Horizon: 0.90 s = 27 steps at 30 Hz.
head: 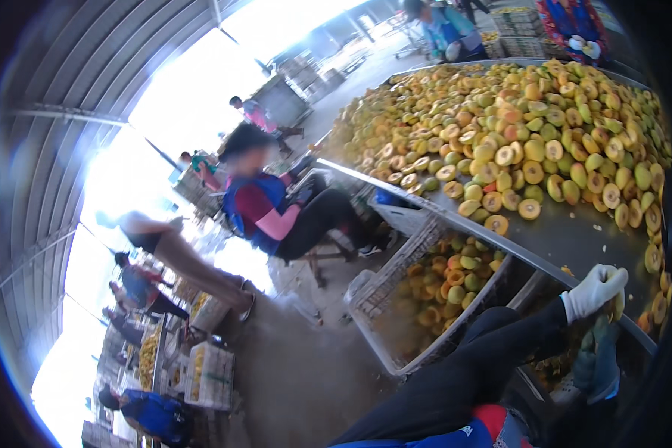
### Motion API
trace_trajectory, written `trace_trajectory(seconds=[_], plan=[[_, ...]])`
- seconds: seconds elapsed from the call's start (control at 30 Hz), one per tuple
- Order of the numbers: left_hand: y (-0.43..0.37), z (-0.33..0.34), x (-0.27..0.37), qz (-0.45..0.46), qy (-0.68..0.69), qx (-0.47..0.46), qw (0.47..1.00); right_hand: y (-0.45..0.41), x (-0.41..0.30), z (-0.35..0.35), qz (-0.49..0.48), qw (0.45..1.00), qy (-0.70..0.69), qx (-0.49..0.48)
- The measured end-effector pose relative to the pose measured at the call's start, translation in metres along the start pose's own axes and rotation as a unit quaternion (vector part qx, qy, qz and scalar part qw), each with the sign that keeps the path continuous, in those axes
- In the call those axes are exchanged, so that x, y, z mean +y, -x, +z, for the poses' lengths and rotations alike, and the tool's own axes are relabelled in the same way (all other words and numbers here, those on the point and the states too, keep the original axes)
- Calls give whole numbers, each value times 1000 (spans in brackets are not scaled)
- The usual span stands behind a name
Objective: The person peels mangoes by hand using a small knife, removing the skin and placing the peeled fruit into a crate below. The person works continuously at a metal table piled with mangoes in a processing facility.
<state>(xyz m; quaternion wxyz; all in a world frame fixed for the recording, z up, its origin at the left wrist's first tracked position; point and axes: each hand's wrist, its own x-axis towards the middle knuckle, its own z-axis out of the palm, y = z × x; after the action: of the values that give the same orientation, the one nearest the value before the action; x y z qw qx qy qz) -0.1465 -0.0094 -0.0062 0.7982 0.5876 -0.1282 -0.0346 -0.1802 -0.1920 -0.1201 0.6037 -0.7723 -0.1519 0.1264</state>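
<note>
My left hand [596,291], in a white glove with a black sleeve, is at the metal table's raised edge [481,232]. Its fingers are closed on a small piece of yellowish fruit [616,306], mostly covered by the glove. Just below, close to that piece, is my right hand [596,358] in a dark blue-green glove; shadow hides whether it grips anything. Across the table lies a large heap of halved yellow, green and orange stone fruits [532,140], many with brown centres showing.
A light plastic crate [378,350] of fruit halves stands on the floor against the table. A person [263,207] in a blue vest sits beyond it on a low wooden stool. More people, crates and fruit tables fill the shed behind.
</note>
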Motion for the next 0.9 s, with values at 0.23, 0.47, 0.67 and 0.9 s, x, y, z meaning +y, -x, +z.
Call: trace_trajectory(seconds=[0.23,0.47,0.67,0.9], plan=[[15,1,20,-13,-50,24,998,9,-12,-8,135,973,-167,-85],[15,-11,9,-26,-121,17,992,14,-24,-12,248,909,-288,-172],[12,0,-1,2,-51,14,999,19,-31,-21,315,864,-327,-217],[33,1,31,8,-132,-15,991,23,-36,-18,361,828,-351,-248]])
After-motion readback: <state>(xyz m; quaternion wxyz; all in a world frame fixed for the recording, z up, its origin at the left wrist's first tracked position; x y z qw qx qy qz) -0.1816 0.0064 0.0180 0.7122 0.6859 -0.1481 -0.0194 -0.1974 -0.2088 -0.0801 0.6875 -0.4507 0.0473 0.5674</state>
